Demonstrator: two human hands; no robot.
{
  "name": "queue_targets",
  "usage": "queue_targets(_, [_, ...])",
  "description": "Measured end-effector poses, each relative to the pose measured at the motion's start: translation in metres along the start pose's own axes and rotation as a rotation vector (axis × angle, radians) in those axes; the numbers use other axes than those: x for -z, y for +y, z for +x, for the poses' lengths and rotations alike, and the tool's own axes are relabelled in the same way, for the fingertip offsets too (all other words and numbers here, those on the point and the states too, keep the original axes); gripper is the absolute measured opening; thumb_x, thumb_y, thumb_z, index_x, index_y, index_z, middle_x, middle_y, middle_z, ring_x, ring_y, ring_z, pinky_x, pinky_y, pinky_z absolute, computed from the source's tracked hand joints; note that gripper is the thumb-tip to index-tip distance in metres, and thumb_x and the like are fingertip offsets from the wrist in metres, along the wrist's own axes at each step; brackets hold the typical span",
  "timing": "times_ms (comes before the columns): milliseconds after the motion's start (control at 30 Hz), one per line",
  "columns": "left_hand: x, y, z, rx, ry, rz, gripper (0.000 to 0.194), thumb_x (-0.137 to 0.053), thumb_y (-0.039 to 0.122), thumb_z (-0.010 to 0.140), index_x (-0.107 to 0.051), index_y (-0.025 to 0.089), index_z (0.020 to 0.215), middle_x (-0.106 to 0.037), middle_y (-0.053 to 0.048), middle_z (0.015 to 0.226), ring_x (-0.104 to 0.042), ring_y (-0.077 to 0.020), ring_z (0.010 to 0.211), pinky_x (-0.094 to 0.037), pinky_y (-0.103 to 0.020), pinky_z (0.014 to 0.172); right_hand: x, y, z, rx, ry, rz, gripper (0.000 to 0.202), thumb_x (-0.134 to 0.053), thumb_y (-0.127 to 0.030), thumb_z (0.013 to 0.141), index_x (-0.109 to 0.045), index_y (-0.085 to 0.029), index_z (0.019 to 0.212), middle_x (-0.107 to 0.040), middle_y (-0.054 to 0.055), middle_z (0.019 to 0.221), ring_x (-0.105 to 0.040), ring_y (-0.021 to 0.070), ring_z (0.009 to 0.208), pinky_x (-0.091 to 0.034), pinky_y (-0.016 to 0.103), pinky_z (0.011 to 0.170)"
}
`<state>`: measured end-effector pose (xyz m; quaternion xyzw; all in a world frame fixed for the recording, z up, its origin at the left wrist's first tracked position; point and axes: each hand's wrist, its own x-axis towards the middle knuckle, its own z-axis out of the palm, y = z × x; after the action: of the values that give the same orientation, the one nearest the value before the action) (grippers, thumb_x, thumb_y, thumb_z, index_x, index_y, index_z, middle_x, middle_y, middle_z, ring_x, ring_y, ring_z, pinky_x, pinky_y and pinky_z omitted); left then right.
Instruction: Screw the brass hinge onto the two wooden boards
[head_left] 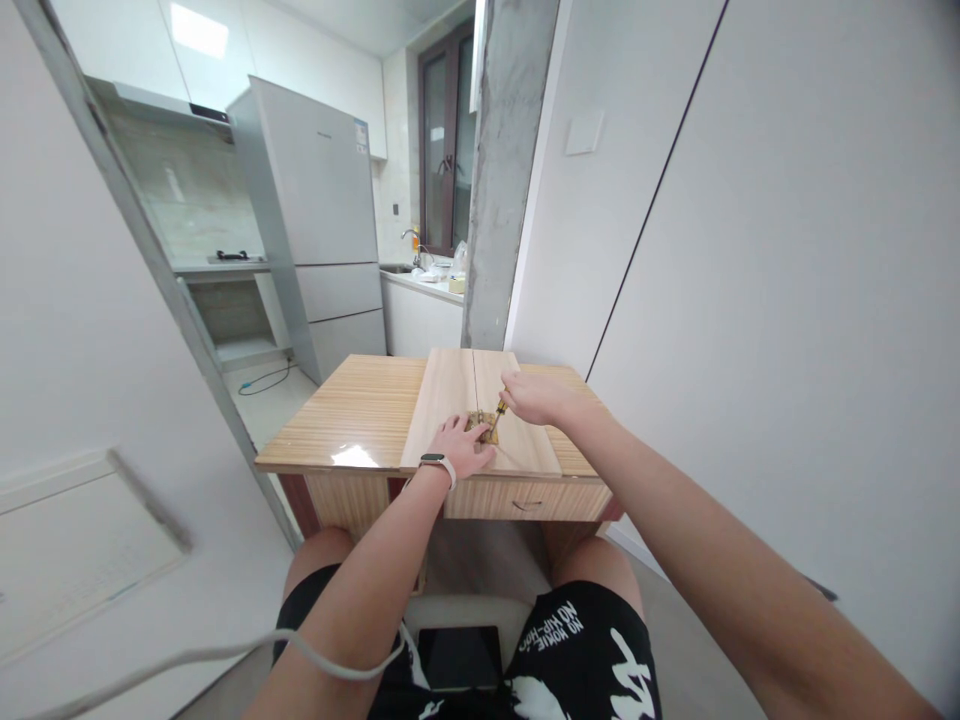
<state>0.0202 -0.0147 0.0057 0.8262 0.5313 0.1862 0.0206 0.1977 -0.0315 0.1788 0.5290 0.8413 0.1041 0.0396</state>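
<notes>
Two pale wooden boards (440, 400) lie side by side on the desk, a thin seam between them. Across the seam lies a brass-coloured hinge (491, 434), partly covered by fingers. My left hand (460, 446) rests flat with its fingers spread, fingertips on the hinge's left part and near edge. In my right hand (529, 396) is a small screwdriver (501, 407) with a yellowish handle, tilted, its tip down at the hinge's right part. Whether a screw sits under the tip is too small to tell.
The wood-grain desk (360, 400) has a drawer (495, 499) at its front. A white cable (330, 664) crosses by my left forearm. A dark tablet-like object (460, 657) lies between my thighs. A wall (720, 300) stands close on the right; a fridge (322, 200) is beyond the desk.
</notes>
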Motion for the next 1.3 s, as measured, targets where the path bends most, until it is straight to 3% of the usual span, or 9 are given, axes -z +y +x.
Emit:
queue_targets(300, [-0.002, -0.002, 0.001, -0.021, 0.033, -0.001, 0.06, -0.048, 0.068, 0.091, -0.053, 0.039, 0.143, -0.045, -0.006, 0.153, -0.037, -0.0344, 0.14, -0.032, -0.052, 0.114, 0.002, -0.004, 0.005, -0.051, 0.012, 0.014, 0.042, -0.037, -0.046, 0.104, -0.066, -0.018, 0.116, -0.072, 0.016, 0.116, -0.068, 0.0269, 0.108, -0.047, 0.034, 0.086])
queue_targets(500, [-0.004, -0.001, 0.002, -0.016, 0.027, 0.002, 0.06, -0.048, 0.069, 0.09, -0.054, 0.039, 0.143, -0.046, -0.007, 0.152, -0.037, -0.0344, 0.139, -0.032, -0.053, 0.114, -0.004, -0.017, 0.012, -0.19, 0.044, 0.022, 0.049, -0.033, -0.045, 0.103, -0.072, -0.015, 0.105, -0.073, 0.02, 0.111, -0.068, 0.0301, 0.106, -0.047, 0.035, 0.083])
queue_targets(600, [-0.005, -0.001, 0.002, -0.021, 0.036, 0.003, 0.061, -0.047, 0.07, 0.09, -0.054, 0.039, 0.143, -0.046, -0.007, 0.152, -0.036, -0.0343, 0.14, -0.032, -0.052, 0.113, -0.007, -0.018, 0.014, -0.221, 0.058, 0.051, 0.049, -0.032, -0.046, 0.104, -0.069, -0.014, 0.113, -0.073, 0.02, 0.112, -0.069, 0.0303, 0.105, -0.047, 0.035, 0.083])
queue_targets(733, [-0.004, -0.001, 0.003, -0.019, 0.028, 0.0, 0.061, -0.048, 0.07, 0.09, -0.054, 0.04, 0.142, -0.045, -0.006, 0.153, -0.036, -0.0344, 0.14, -0.032, -0.052, 0.114, -0.008, -0.012, 0.012, -0.181, 0.064, 0.103, 0.041, -0.038, -0.044, 0.105, -0.055, -0.016, 0.13, -0.072, 0.017, 0.115, -0.068, 0.0276, 0.106, -0.046, 0.034, 0.082])
queue_targets(1000, [-0.007, -0.003, 0.004, -0.011, 0.03, -0.002, 0.062, -0.049, 0.071, 0.089, -0.054, 0.04, 0.142, -0.044, -0.005, 0.154, -0.035, -0.0351, 0.141, -0.031, -0.053, 0.114, -0.012, -0.001, 0.007, -0.022, 0.1, 0.032, 0.023, -0.044, -0.034, 0.105, -0.057, -0.018, 0.115, -0.072, 0.014, 0.115, -0.068, 0.0247, 0.104, -0.045, 0.03, 0.078])
queue_targets(1100, [-0.009, -0.004, 0.003, -0.014, 0.036, 0.003, 0.062, -0.048, 0.071, 0.089, -0.054, 0.04, 0.142, -0.044, -0.005, 0.154, -0.035, -0.0354, 0.141, -0.031, -0.053, 0.114, -0.01, 0.001, 0.005, 0.021, 0.082, 0.007, 0.024, -0.042, -0.032, 0.105, -0.056, -0.017, 0.117, -0.071, 0.015, 0.118, -0.068, 0.0254, 0.106, -0.046, 0.031, 0.08])
queue_targets(1300, [-0.008, -0.004, 0.003, -0.018, 0.029, 0.01, 0.061, -0.046, 0.07, 0.091, -0.053, 0.04, 0.143, -0.044, -0.006, 0.154, -0.035, -0.0354, 0.141, -0.032, -0.053, 0.113, -0.001, 0.001, 0.007, -0.051, 0.008, -0.07, 0.035, -0.041, -0.039, 0.104, -0.06, -0.015, 0.121, -0.072, 0.018, 0.115, -0.069, 0.0297, 0.108, -0.049, 0.036, 0.086])
